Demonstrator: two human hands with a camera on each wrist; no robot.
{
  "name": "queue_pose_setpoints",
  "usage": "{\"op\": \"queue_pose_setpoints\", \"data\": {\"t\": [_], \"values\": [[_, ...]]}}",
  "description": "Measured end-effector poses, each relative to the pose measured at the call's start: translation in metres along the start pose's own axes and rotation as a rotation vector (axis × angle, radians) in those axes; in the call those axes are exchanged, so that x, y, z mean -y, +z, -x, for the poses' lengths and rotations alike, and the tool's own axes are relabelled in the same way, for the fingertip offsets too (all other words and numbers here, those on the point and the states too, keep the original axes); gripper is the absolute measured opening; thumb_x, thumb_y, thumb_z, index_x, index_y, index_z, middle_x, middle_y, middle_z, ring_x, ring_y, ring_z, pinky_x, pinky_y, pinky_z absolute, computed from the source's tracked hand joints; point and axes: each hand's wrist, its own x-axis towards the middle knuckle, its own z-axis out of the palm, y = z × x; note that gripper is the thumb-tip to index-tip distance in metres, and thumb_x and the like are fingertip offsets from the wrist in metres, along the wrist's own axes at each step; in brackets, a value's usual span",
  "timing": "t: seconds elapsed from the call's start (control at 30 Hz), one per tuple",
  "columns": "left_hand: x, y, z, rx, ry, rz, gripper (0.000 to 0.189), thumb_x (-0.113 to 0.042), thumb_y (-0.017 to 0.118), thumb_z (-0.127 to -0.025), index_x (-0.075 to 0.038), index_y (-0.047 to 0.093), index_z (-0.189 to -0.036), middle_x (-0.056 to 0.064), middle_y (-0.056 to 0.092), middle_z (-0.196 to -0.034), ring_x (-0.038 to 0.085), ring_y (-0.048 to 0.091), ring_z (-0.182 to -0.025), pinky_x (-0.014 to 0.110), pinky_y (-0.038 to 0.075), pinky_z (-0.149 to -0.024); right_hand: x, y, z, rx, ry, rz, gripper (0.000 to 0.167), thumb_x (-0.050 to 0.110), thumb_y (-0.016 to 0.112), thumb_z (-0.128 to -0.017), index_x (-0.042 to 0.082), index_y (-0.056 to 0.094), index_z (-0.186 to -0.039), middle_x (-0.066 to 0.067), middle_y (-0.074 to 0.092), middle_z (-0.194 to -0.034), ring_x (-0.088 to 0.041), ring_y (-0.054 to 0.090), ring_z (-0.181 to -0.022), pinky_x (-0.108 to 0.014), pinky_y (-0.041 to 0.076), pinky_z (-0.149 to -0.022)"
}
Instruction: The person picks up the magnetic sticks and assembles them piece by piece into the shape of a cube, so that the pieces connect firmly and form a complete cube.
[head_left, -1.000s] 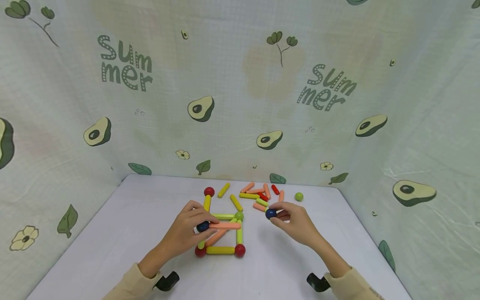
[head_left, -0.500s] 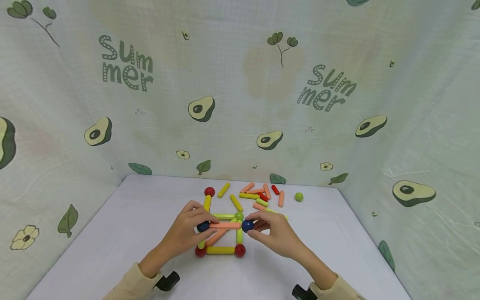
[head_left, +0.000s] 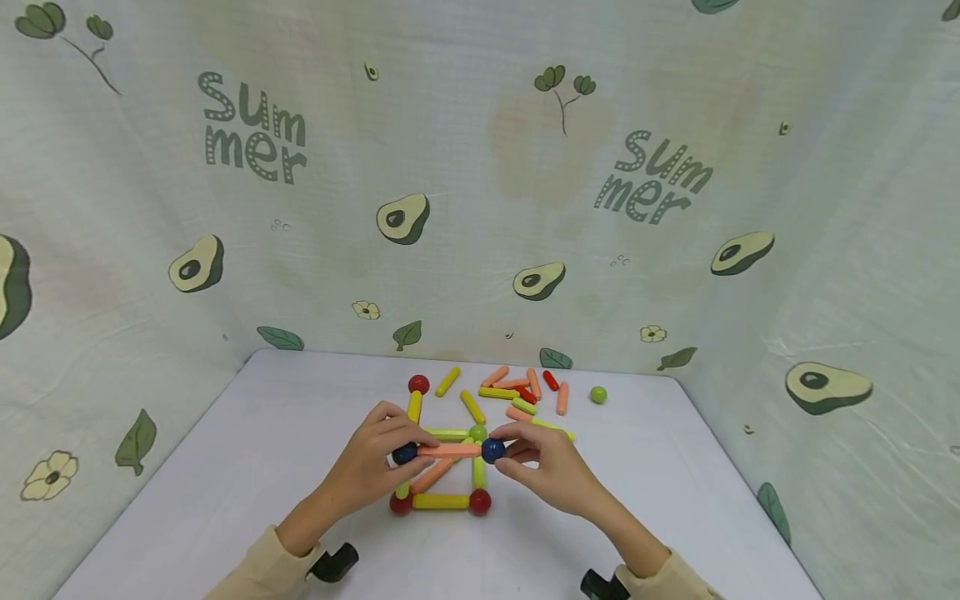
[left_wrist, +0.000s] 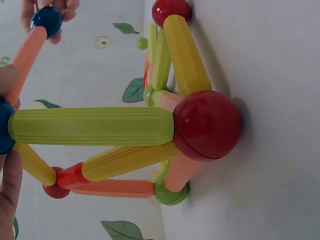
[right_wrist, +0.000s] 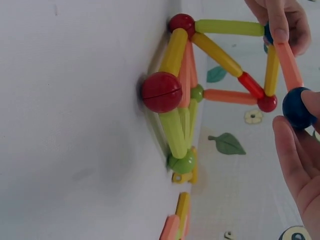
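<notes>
A frame of coloured rods and balls stands on the table, with a red ball (head_left: 480, 502) at its near right corner. From another red ball (left_wrist: 207, 125) a green rod (left_wrist: 92, 126) rises to a blue ball (left_wrist: 5, 126). My left hand (head_left: 372, 457) grips that blue ball, its fingers also touching a peach rod (head_left: 453, 451). Between finger and thumb, my right hand (head_left: 551, 468) pinches a second blue ball (right_wrist: 298, 107). This ball touches the peach rod's right end, so the rod spans both balls above the frame.
Behind the frame lie loose rods: a yellow rod (head_left: 472, 406), a red rod (head_left: 551, 379), a peach rod (head_left: 562, 398) and several more. A loose green ball (head_left: 597, 394) sits at the back right. Patterned cloth (head_left: 465, 233) walls the table's back and sides.
My right hand has moved left with its blue ball, from beside the loose rods to the peach rod's right end, which the ball now touches. My left hand has hardly moved.
</notes>
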Motion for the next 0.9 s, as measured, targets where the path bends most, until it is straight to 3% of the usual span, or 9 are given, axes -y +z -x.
{"op": "queue_pose_setpoints", "data": {"t": [0.13,0.33,0.57,0.73,0.9], "values": [[-0.001,0.001,-0.004,-0.005,0.059,-0.042,0.031,-0.028,0.097,-0.079,-0.027,0.081,-0.105,-0.018,0.074,-0.099,0.009,0.049,-0.105,0.03,0.051,-0.083,-0.001,-0.001,-0.001,0.001,-0.017,-0.012,0.033,0.01,0.08,-0.096,0.016,0.071,-0.128,0.003,0.075,-0.119,-0.011,0.074,-0.099,-0.025,0.061,-0.088],[-0.017,0.007,-0.029,0.06,0.175,-0.1,0.032,-0.036,0.094,-0.082,-0.023,0.082,-0.108,-0.013,0.076,-0.095,0.01,0.059,-0.095,0.029,0.052,-0.08,0.0,-0.001,-0.002,-0.007,-0.022,-0.04,0.035,0.011,0.081,-0.095,0.016,0.071,-0.128,0.003,0.075,-0.117,-0.013,0.075,-0.099,-0.026,0.061,-0.088],[-0.034,0.013,-0.044,0.221,0.096,-0.117,0.032,-0.043,0.087,-0.089,-0.024,0.081,-0.114,-0.011,0.078,-0.094,0.004,0.065,-0.078,0.014,0.049,-0.066,0.002,0.004,-0.001,-0.011,0.016,-0.073,0.036,0.01,0.083,-0.093,0.016,0.072,-0.127,0.004,0.074,-0.118,-0.013,0.075,-0.099,-0.029,0.061,-0.089],[-0.038,0.013,-0.045,0.202,0.061,-0.116,0.029,-0.042,0.087,-0.089,-0.023,0.083,-0.109,-0.01,0.078,-0.089,0.003,0.064,-0.07,0.014,0.047,-0.062,-0.002,-0.002,0.0,0.012,0.008,-0.048,0.04,0.01,0.084,-0.093,0.018,0.071,-0.13,-0.002,0.072,-0.129,-0.017,0.076,-0.101,-0.031,0.061,-0.09],[-0.039,0.013,-0.043,0.177,0.037,-0.123,0.025,-0.042,0.087,-0.09,-0.025,0.083,-0.108,-0.012,0.078,-0.088,0.003,0.065,-0.071,0.014,0.047,-0.062,-0.027,-0.022,-0.002,-0.033,0.055,0.152,0.045,0.009,0.083,-0.093,0.013,0.069,-0.136,-0.009,0.072,-0.133,-0.029,0.075,-0.105,-0.038,0.062,-0.091]]}}
